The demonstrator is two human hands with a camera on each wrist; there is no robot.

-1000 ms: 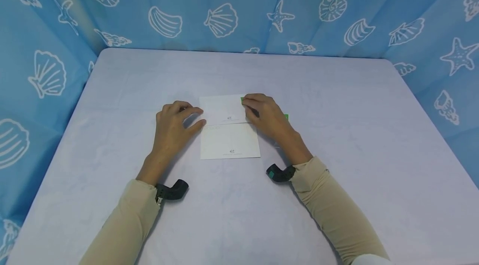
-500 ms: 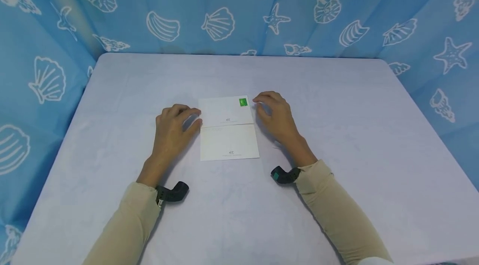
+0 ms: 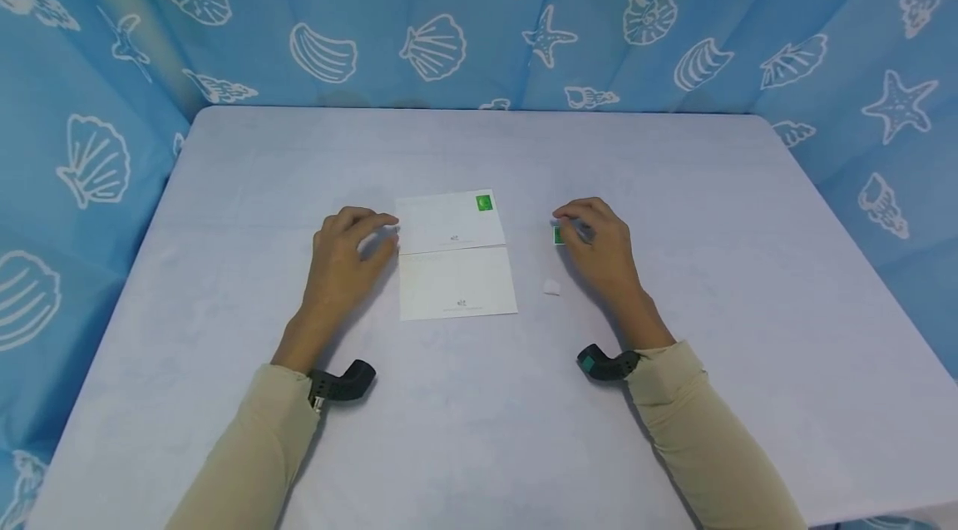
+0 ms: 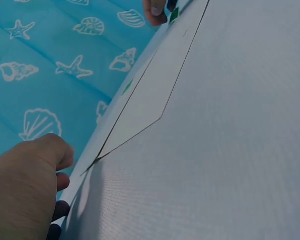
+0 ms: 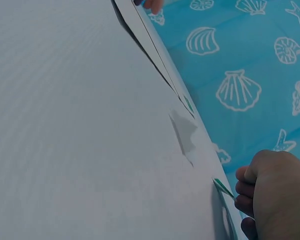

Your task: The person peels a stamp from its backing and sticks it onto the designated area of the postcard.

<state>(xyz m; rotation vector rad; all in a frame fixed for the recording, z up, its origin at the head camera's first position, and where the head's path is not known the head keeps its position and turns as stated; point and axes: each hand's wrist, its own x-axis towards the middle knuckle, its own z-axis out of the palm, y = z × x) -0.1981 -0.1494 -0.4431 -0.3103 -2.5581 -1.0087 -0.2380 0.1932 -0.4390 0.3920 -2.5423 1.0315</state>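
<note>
Two white envelope-like paper rectangles lie edge to edge: the upper one bears a green stamp at its top right corner, the lower one a small printed mark. At their left edge rests my left hand, thumb and forefinger curved, fingertips right at the paper's rim. To the right of the papers, my right hand pinches another green piece with a pale border, like a second stamp; the fingers cover most of it. In the right wrist view this green piece tilts up from the table.
A small white paper scrap lies between the lower paper and my right wrist. White cloth covers the table. A blue curtain with shell prints hangs along the back and sides. Black wrist cameras sit at both cuffs.
My right hand has left the stamp on the upper paper, moved right and taken the other green piece. The left hand stays at the papers' left edge.
</note>
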